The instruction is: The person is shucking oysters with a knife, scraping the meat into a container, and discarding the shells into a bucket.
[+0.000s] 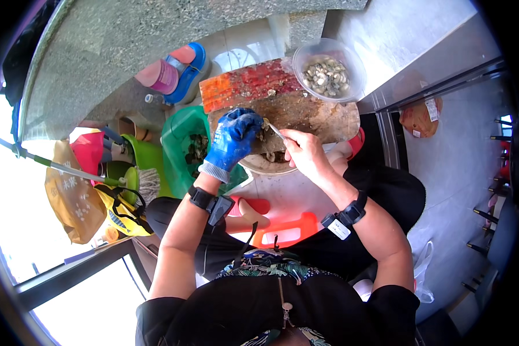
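My left hand [238, 136], in a blue coated glove with a grey knit cuff, grips a small shellfish [265, 124], probably an oyster, mostly hidden by its fingers. Bare, my right hand [308, 156] holds a slim shucking tool [277, 132], its tip pointing at the shell. Both hands are over the near edge of a worn wooden board [328, 120] with red and orange paint on its far part. On the board's far right corner sits a clear plastic bowl [358, 74] of shucked shellfish meat [326, 77]. Under the near edge, a round basin [259, 168] holds shells.
A green plastic bag [176, 142] with dark shells [197, 149] stands left of the board. Beyond it are a pink tub [159, 77] and a stone counter [125, 47]. A mop [149, 186] and yellow bag [127, 216] lie left. An orange-red plastic stool [298, 231] is below me.
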Available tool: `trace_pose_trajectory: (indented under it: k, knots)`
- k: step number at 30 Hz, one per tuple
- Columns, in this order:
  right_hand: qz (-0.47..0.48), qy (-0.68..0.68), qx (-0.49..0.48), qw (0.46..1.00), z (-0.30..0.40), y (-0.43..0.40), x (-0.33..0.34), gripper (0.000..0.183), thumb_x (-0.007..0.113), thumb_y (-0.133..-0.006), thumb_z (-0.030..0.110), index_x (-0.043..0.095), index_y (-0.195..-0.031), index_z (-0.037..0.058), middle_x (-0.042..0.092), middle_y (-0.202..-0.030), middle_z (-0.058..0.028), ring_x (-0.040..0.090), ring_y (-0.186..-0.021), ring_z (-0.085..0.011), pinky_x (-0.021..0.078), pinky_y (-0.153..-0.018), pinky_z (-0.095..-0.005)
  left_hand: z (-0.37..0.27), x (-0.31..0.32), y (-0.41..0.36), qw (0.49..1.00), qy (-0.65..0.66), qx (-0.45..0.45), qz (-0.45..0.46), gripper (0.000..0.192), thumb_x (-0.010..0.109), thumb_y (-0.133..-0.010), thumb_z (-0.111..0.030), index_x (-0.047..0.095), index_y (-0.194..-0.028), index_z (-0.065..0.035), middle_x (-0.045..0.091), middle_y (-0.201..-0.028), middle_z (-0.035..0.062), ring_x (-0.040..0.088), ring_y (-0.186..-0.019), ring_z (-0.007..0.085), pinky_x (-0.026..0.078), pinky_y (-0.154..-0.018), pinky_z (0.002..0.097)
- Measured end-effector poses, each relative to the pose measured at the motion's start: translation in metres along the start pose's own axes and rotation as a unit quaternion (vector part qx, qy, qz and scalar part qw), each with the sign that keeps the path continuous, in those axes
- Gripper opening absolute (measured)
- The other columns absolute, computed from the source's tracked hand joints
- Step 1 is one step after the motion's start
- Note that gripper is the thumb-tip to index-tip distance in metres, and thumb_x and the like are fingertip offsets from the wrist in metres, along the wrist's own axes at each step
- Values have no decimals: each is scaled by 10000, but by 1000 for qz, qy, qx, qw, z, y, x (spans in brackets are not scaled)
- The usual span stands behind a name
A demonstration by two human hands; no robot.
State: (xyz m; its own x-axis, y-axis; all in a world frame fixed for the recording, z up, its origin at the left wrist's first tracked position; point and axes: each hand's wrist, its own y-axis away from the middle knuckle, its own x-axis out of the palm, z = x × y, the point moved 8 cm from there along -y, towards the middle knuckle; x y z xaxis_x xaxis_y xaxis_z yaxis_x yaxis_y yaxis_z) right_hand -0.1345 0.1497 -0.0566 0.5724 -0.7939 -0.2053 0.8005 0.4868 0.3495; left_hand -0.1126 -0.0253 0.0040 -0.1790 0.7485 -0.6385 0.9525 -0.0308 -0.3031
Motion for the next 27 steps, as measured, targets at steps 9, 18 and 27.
trace_pose_trajectory:
  k: [9,18,27]
  knots:
    - [91,-182,54,978,5,-1,15,434,508,-1030,125,473,-1456,52,675,-736,-89,573,-493,-115,448,-456,-239,12,-12,23,976,157,-114,-100,255,567,-786,121,679,-966,-19,680,-940,105,660,-883,244,524,-827,343]
    - [189,-336,98,917,32,19,26,487,487,-1065,180,389,-1541,160,696,-826,-139,597,-487,-122,366,-376,-207,24,19,37,848,457,-240,-116,215,577,-932,67,687,-1104,-2,704,-1067,60,648,-894,118,535,-798,265]
    - [158,-216,73,961,37,20,17,521,479,-1052,104,360,-1557,148,682,-767,-105,561,-453,-104,406,-409,-212,6,23,33,782,541,-285,-120,306,577,-958,27,640,-1257,8,705,-1158,86,671,-977,149,549,-846,284]
